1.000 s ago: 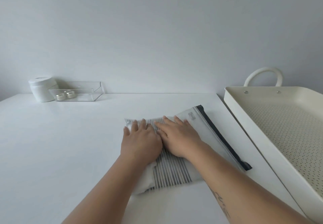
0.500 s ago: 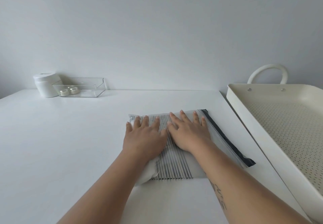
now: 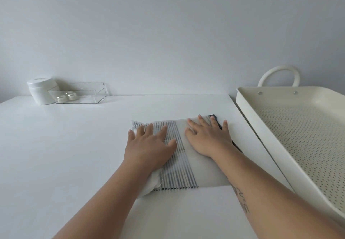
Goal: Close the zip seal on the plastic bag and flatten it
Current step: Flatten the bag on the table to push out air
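A frosted plastic bag (image 3: 197, 171) with a folded white and dark striped cloth inside lies flat on the white table (image 3: 65, 154). Its dark zip seal (image 3: 216, 119) runs along the right edge, mostly hidden under my right hand. My left hand (image 3: 149, 145) presses palm down on the bag's left part, fingers spread. My right hand (image 3: 209, 138) lies flat on the bag's right part, fingers apart and reaching over the seal. Neither hand grips anything.
A cream perforated tray (image 3: 298, 130) with a looped handle (image 3: 278, 74) stands right of the table edge. At the back left sit a white jar (image 3: 42, 91) and a clear box (image 3: 82, 93) holding two small pots.
Both hands have slid apart across the bag, the right one toward the zip seal, the left one toward the left edge. The bag now lies straighter.
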Motion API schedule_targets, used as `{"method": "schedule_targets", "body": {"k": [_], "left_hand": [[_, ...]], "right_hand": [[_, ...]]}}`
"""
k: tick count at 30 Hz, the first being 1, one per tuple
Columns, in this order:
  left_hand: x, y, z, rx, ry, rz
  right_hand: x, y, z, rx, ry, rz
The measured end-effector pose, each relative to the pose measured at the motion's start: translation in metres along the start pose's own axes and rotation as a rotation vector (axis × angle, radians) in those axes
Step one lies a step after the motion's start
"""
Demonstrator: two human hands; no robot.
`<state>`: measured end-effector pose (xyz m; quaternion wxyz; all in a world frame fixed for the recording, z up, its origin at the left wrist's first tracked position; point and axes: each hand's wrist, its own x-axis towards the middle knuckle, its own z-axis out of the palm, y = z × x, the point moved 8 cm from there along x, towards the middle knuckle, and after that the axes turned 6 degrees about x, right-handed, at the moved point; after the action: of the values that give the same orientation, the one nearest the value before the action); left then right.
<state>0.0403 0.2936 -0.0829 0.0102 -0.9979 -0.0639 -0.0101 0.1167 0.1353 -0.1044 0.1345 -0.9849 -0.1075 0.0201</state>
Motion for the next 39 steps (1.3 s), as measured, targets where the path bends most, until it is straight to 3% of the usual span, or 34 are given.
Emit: {"method": "schedule_targets", "body": {"k": [14, 16, 20, 25, 33, 39], "left_hand": [[-0.004, 0.002, 0.000, -0.086, 0.007, 0.000], [-0.003, -0.002, -0.006, -0.234, 0.068, -0.025], [-0.005, -0.018, -0.020, -0.419, 0.245, -0.107], [-0.004, -0.011, -0.005, -0.274, 0.074, -0.048], [-0.003, -0.006, 0.002, -0.111, 0.000, -0.020], [-0.002, -0.005, 0.002, -0.120, -0.013, -0.021]], "right_hand": [[-0.004, 0.004, -0.015, -0.077, -0.021, 0.118], [-0.001, -0.012, -0.028, -0.091, -0.030, 0.061], [-0.004, -0.074, -0.034, 0.075, -0.048, -0.239], [-0.013, -0.099, 0.014, 0.100, -0.149, -0.346], [-0.001, -0.068, 0.022, 0.004, -0.103, -0.214], [0.008, -0.033, 0.012, 0.019, -0.061, -0.142]]}}
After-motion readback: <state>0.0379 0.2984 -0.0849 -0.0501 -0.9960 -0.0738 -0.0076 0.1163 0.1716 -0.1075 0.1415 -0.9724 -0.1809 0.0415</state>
